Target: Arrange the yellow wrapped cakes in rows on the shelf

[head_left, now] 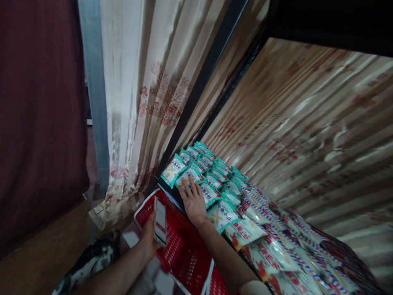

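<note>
My left hand (149,233) is closed around a smartphone (160,221) with its lit screen facing up, held above the red shopping basket (181,262). My right hand (194,202) reaches past the basket to the shelf, fingers spread and laid on a teal-and-white snack bag (189,173) in the front row. That hand grips nothing that I can see. Another teal snack bag (174,169) lies to its left, and a further snack bag (222,214) to its right. The basket has perforated sides and a white rim; no goods show in the visible part.
Rows of white, red and blue striped bags (273,250) fill the shelf's right side. Patterned beige curtains (301,119) hang behind, beside a dark metal post (201,78). At left are a grey post (97,94) and a maroon curtain (39,98).
</note>
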